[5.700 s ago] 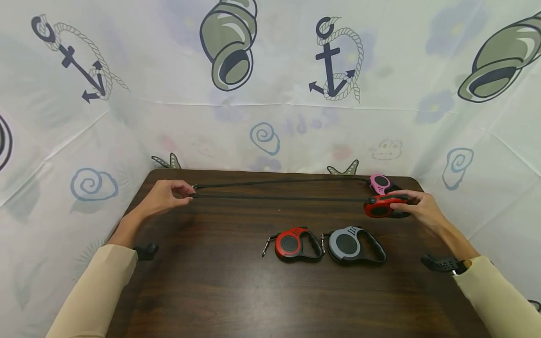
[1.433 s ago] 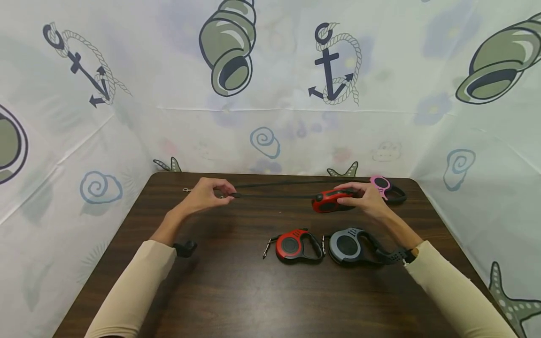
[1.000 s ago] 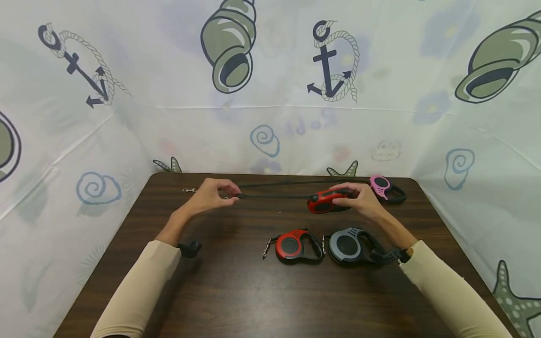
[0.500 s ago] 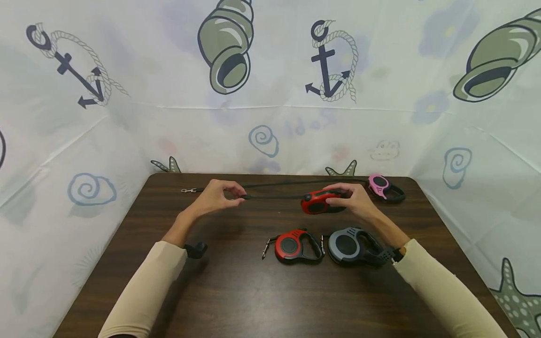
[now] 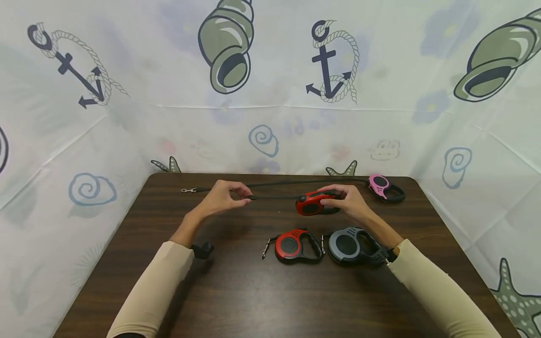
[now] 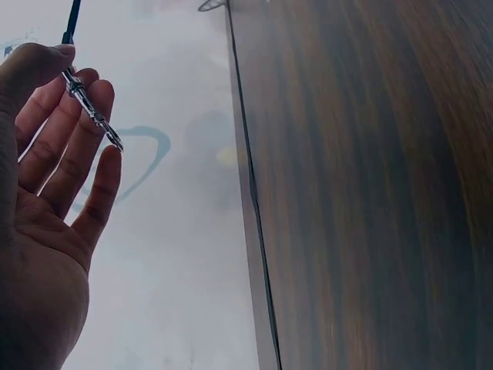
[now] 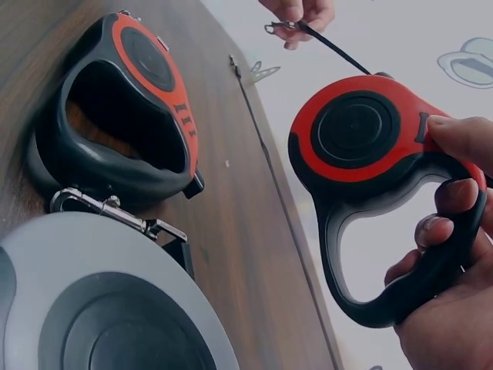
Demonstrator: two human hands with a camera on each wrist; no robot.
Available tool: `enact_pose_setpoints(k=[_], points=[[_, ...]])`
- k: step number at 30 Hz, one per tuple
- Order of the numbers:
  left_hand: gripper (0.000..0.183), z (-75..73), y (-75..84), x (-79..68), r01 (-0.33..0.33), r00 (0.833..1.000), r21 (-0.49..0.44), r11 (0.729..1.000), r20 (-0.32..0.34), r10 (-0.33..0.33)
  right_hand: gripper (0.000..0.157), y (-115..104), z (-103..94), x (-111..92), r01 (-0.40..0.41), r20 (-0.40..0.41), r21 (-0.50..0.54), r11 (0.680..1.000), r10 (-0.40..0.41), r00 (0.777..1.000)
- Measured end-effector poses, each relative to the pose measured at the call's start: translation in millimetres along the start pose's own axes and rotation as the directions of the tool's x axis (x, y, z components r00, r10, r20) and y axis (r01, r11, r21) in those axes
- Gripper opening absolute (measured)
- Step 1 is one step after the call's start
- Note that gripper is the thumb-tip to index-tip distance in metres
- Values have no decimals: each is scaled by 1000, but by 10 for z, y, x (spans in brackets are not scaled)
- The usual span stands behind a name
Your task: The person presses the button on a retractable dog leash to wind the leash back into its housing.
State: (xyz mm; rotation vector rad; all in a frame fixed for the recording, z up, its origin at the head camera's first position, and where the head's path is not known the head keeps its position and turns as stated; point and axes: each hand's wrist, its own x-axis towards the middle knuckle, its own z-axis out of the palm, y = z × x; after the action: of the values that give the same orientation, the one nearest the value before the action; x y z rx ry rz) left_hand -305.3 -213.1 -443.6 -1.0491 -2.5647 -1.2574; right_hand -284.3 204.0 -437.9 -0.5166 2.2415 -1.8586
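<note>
My right hand (image 5: 348, 203) grips the handle of a red and black retractable dog leash (image 7: 356, 131), fingers through its loop and thumb by the ridged button. My left hand (image 5: 224, 197) pinches the end of this leash's black strap (image 5: 276, 197) between thumb and fingers. A silver snap hook (image 6: 94, 114) hangs past the thumb along the fingers in the left wrist view. Between the hands the strap runs short and straight, held over the table. On the table below lie a second red leash (image 5: 289, 245) and a grey leash (image 5: 346, 244), side by side.
Along the back edge of the brown table (image 5: 253, 300), a pink leash (image 5: 379, 184) lies with its black strap (image 5: 291, 182) drawn out leftward to a metal clip (image 5: 189, 190). A printed white cloth (image 5: 287, 141) stands behind and at both sides.
The hands have drawn together: the right has come left with the red leash, the left has moved right, and the strap between them has shortened. The leashes on the table have stayed put.
</note>
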Motion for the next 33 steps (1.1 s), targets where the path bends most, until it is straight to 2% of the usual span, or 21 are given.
enact_pose_setpoints(k=[9, 18, 33], points=[[17, 116, 87, 115, -27, 1000, -20, 999, -8, 27, 39, 15, 81, 77, 20, 15, 25, 999, -20, 1000], [17, 280, 151, 186, -45, 999, -71, 996, -28, 43, 39, 2, 167, 128, 0, 14, -64, 998, 1, 1000], [15, 470, 202, 251, -32, 999, -84, 996, -32, 29, 39, 36, 323, 205, -7, 27, -42, 999, 8, 1000]])
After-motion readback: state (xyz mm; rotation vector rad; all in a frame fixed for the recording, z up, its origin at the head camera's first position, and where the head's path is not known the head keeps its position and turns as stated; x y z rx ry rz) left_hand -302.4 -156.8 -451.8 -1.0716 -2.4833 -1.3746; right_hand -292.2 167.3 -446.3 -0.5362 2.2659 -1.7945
